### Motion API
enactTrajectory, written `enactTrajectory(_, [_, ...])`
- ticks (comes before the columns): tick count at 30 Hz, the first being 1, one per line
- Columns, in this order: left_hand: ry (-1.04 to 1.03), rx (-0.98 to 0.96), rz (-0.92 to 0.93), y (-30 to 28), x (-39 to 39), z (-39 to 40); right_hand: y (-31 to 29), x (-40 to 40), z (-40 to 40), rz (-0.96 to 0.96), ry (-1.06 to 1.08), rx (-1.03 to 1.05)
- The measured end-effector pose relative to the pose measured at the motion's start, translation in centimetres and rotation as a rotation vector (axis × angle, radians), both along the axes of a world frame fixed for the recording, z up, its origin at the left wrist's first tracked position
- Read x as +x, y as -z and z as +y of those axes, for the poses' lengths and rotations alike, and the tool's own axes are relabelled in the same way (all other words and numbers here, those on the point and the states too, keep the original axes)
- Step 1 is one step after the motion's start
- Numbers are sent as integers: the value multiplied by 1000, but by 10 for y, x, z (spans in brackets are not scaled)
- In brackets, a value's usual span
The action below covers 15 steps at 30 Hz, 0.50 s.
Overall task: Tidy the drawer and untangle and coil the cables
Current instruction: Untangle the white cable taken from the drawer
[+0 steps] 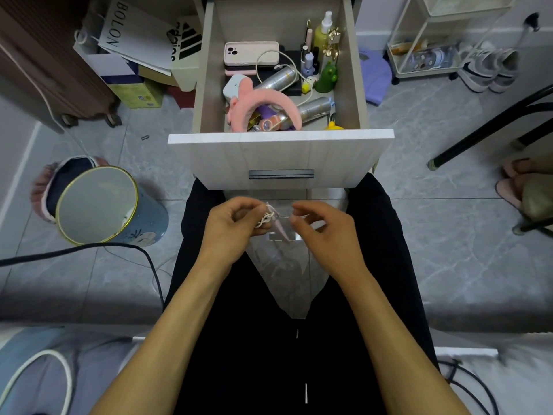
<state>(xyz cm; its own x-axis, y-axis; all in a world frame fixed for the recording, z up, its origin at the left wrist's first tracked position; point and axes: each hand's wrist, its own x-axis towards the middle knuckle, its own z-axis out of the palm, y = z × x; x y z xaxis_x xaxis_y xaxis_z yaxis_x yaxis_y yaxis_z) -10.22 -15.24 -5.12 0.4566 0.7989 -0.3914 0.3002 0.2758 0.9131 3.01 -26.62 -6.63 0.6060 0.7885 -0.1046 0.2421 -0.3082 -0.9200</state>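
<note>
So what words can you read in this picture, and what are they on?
"BOLON": on the white paper bag left of the drawer.
Three-stripe logo with partly hidden lettering, unreadable: on the bag beside it.
Bottle labels in the drawer: too small to read.

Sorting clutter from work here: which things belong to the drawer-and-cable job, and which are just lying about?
Job: open drawer; white cable looping over its contents; small white cord pinched by left hand and right hand.

Lying about: bin; shoes; paper bags; black floor cable.
</note>
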Motion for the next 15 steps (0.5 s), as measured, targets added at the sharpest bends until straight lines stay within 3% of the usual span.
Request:
enactTrajectory(3, [45,-16,-47,-8,0,-1,-2,-6,4,-7,-141,41])
enactTrajectory(6, [72,-13,-66,-13,-2,1,-1,-8,8,-35,-139,47])
enactTrajectory(15, [7,-191,-121,-14,-7,3,-4,-6,5,225,-197,3])
